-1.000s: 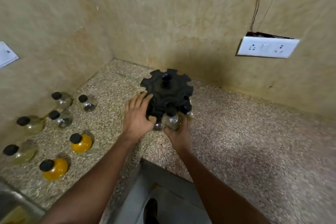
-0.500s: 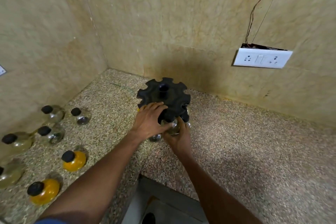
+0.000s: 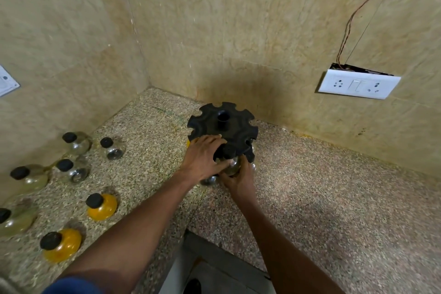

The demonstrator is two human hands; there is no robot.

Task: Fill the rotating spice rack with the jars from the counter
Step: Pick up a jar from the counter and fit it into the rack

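Note:
The black rotating spice rack (image 3: 223, 124) stands on the speckled counter near the back wall, its top disc notched all round. My left hand (image 3: 202, 160) lies on the rack's front-left edge, fingers spread over the disc. My right hand (image 3: 238, 180) cups a clear jar with a black cap (image 3: 230, 162) from below, at a front notch of the rack. Other jars hang under the disc, mostly hidden. On the counter to the left lie several loose jars: two with yellow powder (image 3: 101, 205) (image 3: 60, 244) and several clear or pale ones (image 3: 112, 148).
Tiled walls meet in a corner behind the rack. A white socket plate (image 3: 358, 86) with loose wires hangs on the back wall to the right. The counter's front edge (image 3: 214, 250) runs below my arms, with floor beneath. A blue sleeve shows at bottom left.
My left hand has slid from the rack's left side up onto the front of the disc. My right hand stays under the jar at the front notch. The camera has tilted upward.

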